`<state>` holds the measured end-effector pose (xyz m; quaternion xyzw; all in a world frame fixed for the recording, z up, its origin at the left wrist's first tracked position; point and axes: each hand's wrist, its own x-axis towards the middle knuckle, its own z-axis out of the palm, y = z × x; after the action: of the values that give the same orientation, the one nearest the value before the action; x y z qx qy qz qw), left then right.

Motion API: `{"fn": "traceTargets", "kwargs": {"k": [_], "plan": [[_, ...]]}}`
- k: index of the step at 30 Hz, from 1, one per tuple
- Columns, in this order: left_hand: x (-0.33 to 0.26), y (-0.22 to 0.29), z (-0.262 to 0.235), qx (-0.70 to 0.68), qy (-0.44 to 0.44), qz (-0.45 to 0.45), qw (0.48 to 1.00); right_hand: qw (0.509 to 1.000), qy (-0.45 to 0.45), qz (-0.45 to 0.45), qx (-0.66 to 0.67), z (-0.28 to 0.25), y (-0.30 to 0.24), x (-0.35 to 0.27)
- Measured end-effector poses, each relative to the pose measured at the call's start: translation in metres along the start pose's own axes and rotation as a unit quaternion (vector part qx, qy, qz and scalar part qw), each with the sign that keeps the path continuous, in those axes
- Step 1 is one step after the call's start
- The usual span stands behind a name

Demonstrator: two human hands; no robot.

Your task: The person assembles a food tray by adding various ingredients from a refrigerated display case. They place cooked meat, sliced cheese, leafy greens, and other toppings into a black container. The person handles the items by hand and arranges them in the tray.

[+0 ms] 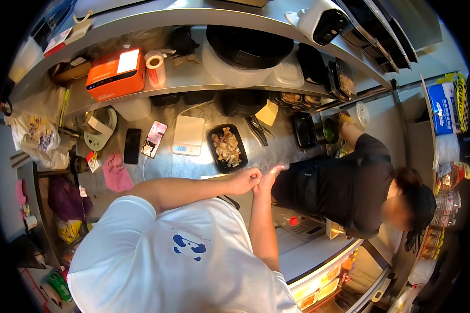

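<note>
- A steel counter point(193, 167) seen from above, with a steel shelf point(193, 78) over it; edges bend with the lens.
- The person's left hand point(247, 180) and right hand point(270, 175) meet over the counter's near edge, fingers touching. The right hand seems to wear a thin clear glove, and the left hand pinches at its wrist; how firm the grip is cannot be told.
- Just beyond the hands lies a black oblong tray point(227, 148), glossy plastic, holding pale brown chunks of food.
- Left of the tray sits a flat white scale point(188, 135) with a small blue display.
- Further left, two phones lie side by side: one with a lit, colourful screen point(154, 139), one black point(132, 145).
- A crumpled pink cloth point(116, 173) lies near the counter's left end.
- On the shelf: an orange box-shaped printer point(116, 74) with a white panel, beside a white label roll point(155, 68) with an orange core.
- Right of these, a stack of round black bowls point(248, 47) rests on clear lids.
- Black tongs point(258, 129) lie right of the tray.
- A co-worker in black point(350, 188) stands at the right, reaching toward a bowl of greens point(329, 132).
- A blue package point(444, 107) with white print stands at the far right.
</note>
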<state>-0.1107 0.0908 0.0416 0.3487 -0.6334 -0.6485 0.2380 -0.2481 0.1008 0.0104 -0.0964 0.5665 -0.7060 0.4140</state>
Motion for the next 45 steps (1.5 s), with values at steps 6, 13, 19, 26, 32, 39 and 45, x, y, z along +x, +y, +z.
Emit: {"fn": "traceTargets", "kwargs": {"k": [6,13,19,26,32,39,45], "plan": [[-0.004,-0.018,-0.013,-0.007,-0.003,-0.015,1.000,0.988,0.116,0.103,-0.011,0.004,0.026,0.022],[-0.070,-0.058,-0.074,-0.139,-0.039,-0.150,0.978,0.872,-0.086,0.093,-0.473,-0.054,0.102,0.029],[-0.129,-0.084,-0.158,-0.073,0.011,-0.213,0.974,0.937,-0.095,0.172,-0.290,-0.044,0.142,0.005],[-0.150,-0.140,-0.188,-0.213,0.041,-0.298,0.930,0.961,-0.083,0.023,-0.264,-0.019,0.128,-0.015],[-0.101,-0.123,-0.179,-0.218,-0.051,-0.391,0.893,0.988,-0.011,0.072,-0.139,-0.050,0.080,-0.096],[-0.062,-0.013,-0.094,-0.203,-0.176,-0.368,0.890,0.990,0.004,0.043,-0.137,-0.171,0.004,-0.214],[-0.041,-0.010,-0.001,-0.172,-0.359,-0.331,0.856,0.990,-0.012,0.019,-0.140,-0.254,-0.050,-0.274]]}}
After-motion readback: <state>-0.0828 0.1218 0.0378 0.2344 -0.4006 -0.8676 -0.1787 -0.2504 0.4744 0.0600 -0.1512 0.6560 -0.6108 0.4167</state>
